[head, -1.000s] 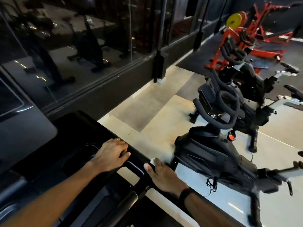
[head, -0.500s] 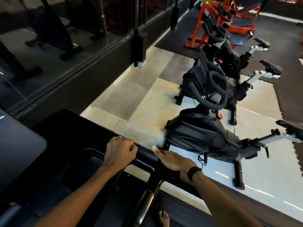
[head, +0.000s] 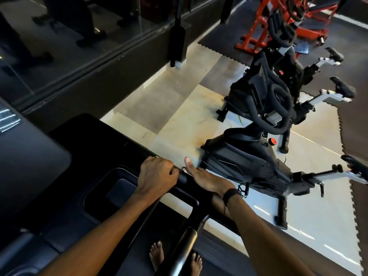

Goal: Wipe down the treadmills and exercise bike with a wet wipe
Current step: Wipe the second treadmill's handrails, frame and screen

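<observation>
The fingers of the left hand (head: 157, 174) were curled over the black rail (head: 182, 178) at the right edge of the treadmill console (head: 89, 156), gripping it, with a ring showing on one finger. Just to the right, the right hand (head: 207, 178) lay flat along the same rail, fingers straight and pressing down. A sliver of white showed under its fingertips, perhaps the wipe (head: 185, 170), though it was too small to be sure. A dark band (head: 231, 193) circled the right wrist.

Left of the left hand, the console held a shallow recessed tray (head: 111, 188). Below both hands a handlebar (head: 185, 246) ran down toward the viewer, and two bare feet (head: 157, 255) stood on the treadmill deck beside it.

Right of the right hand, on the pale floor, stood a black exercise bike (head: 249, 162) with looped handlebars and a red knob. A second bike (head: 284, 76) stood beyond it, and a red frame machine (head: 258, 26) sat farther off on dark mats. Far above the left hand ran a glass wall (head: 69, 36).
</observation>
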